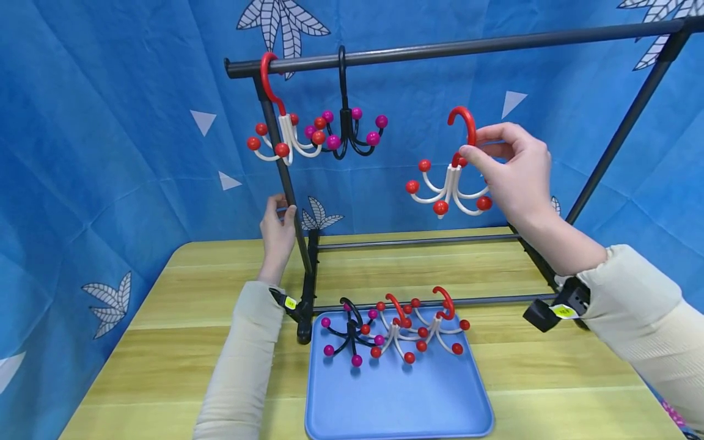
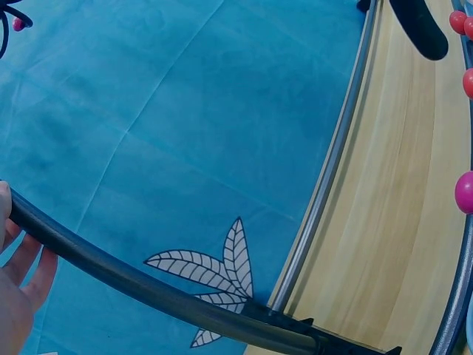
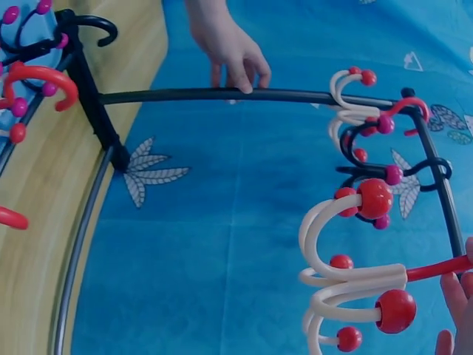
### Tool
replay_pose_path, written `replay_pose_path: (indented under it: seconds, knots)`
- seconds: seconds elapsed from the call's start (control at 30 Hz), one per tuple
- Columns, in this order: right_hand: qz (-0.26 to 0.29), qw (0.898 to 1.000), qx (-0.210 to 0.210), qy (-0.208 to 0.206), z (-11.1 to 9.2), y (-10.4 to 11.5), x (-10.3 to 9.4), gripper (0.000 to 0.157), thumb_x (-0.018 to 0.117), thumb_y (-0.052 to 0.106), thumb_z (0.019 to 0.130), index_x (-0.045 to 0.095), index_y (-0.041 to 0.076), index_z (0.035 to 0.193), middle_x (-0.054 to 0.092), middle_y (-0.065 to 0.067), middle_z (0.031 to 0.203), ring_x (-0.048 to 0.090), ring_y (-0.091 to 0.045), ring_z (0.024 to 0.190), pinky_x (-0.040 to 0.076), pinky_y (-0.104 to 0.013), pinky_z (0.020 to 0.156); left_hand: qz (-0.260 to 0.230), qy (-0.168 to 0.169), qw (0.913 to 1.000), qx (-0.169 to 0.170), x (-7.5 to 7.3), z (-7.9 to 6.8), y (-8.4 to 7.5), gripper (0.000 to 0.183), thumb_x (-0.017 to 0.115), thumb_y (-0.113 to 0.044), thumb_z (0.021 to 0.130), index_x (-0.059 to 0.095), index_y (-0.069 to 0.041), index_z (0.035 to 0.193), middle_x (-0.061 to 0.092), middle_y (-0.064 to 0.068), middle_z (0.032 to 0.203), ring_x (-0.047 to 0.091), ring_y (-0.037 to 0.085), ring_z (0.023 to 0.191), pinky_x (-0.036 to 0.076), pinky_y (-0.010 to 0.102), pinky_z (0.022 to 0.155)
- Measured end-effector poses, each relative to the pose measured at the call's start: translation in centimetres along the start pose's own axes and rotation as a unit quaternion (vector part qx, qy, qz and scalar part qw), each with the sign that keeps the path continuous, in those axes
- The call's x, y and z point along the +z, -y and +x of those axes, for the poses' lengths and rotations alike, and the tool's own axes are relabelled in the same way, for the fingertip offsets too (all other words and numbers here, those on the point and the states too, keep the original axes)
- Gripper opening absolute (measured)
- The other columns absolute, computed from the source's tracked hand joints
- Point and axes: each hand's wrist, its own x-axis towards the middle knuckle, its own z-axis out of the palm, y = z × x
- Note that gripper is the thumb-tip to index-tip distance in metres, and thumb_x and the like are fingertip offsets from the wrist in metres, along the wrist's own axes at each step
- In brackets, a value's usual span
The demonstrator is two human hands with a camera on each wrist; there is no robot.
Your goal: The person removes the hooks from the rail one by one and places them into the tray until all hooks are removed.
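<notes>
My right hand (image 1: 519,171) pinches the red hook of a white multi-arm hanger (image 1: 452,177) with red ball tips. That hanger is in the air below the top rail (image 1: 440,54), apart from it. In the right wrist view its white arms (image 3: 355,274) fill the lower right. My left hand (image 1: 277,235) grips the left upright post (image 1: 290,183) of the black rack, thumb on one side and fingers on the other. On the rail hang a white hanger with a red hook (image 1: 286,131) and a black hanger with magenta balls (image 1: 345,122), close together at the left end.
A blue tray (image 1: 401,403) lies on the wooden table (image 1: 181,342). Along its far side are a black hanger (image 1: 352,333) and two white hangers with red hooks (image 1: 395,336). The rack's lower bars (image 1: 418,241) cross behind the tray. A blue patterned cloth (image 1: 137,153) hangs behind.
</notes>
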Motion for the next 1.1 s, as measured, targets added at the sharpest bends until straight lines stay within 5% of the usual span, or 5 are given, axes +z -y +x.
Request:
replay_pose_path:
  seconds: [0.7, 1.1]
  knots:
    - [-0.044, 0.990, 0.044, 0.129, -5.2, -2.7, -1.1, 0.031, 0.068, 0.030, 0.082, 0.062, 0.008, 0.103, 0.062, 0.014, 0.088, 0.057, -0.004, 0.082, 0.048, -0.023, 0.057, 0.008, -0.002, 1.0000, 0.000, 0.1, -0.3, -0.2, 0.027, 0.047, -0.020, 0.094, 0.048, -0.007, 0.117, 0.055, 0.013, 0.110, 0.055, 0.027, 0.102, 0.047, 0.041, 0.087]
    - [-0.062, 0.974, 0.051, 0.211, -7.5, -3.9, -1.5, 0.028, 0.068, 0.027, 0.082, 0.061, 0.007, 0.100, 0.065, -0.011, 0.096, 0.061, 0.000, 0.077, 0.053, -0.028, 0.059, 0.013, -0.008, 0.9999, 0.005, 0.2, -0.1, -0.1, 0.026, 0.049, -0.019, 0.094, 0.049, -0.007, 0.117, 0.055, 0.012, 0.109, 0.057, 0.028, 0.100, 0.047, 0.040, 0.085]
